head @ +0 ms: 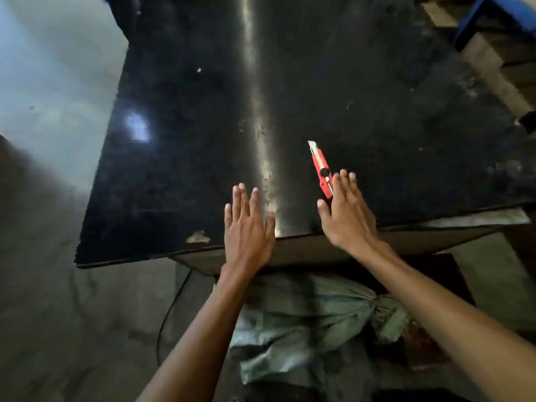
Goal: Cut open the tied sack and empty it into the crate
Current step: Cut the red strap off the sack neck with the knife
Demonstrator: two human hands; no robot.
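A red box cutter (321, 169) lies on the black table (185, 158), its blade end pointing away from me. My right hand (345, 211) is spread flat over the table just right of the cutter's near end, its fingertips beside the handle, holding nothing. My left hand (248, 224) lies flat and open near the table's front edge, left of a shiny streak. Below the table edge, between my forearms, a pale green sack (301, 320) lies tied at its right end, resting in a dark crate (452, 280) whose rim is only partly visible.
Grey concrete floor (58, 285) lies to the left and below. A thin dark cable (171, 309) curves on the floor beside the sack. A blue object (493, 15) and wooden planks (493, 76) sit at the far right past the table.
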